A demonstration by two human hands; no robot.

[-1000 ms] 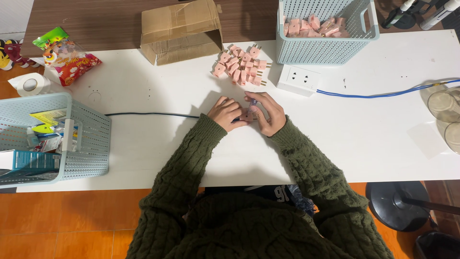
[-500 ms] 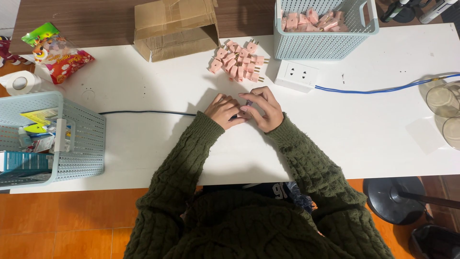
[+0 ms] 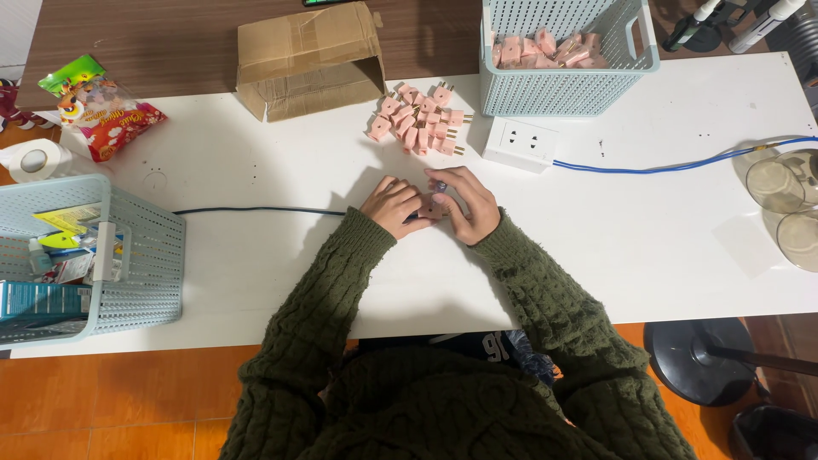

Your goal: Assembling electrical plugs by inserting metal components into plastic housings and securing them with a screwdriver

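Note:
My left hand [image 3: 390, 206] and my right hand [image 3: 464, 203] meet at the middle of the white table [image 3: 596, 255], fingers closed around a small pink plug adapter [image 3: 433, 204] that is mostly hidden between them. A dark cable [image 3: 256, 210] runs from the left across the table into my left hand. A pile of pink plug adapters [image 3: 419, 123] lies just beyond my hands. A white power strip [image 3: 521, 143] with a blue cord [image 3: 682, 162] sits to the right of the pile.
A pale blue basket [image 3: 567, 89] holding more pink adapters stands at the back. An open cardboard box [image 3: 307, 60] lies at the back left. Another blue basket [image 3: 111, 255] with mixed items sits at the left edge. Snack bags [image 3: 102, 111], a tape roll [image 3: 34, 160] and clear glasses [image 3: 788, 200] are around.
The view has shifted slightly. My hands stay together at the table's middle, fingers working on the small piece; nothing else on the table has moved.

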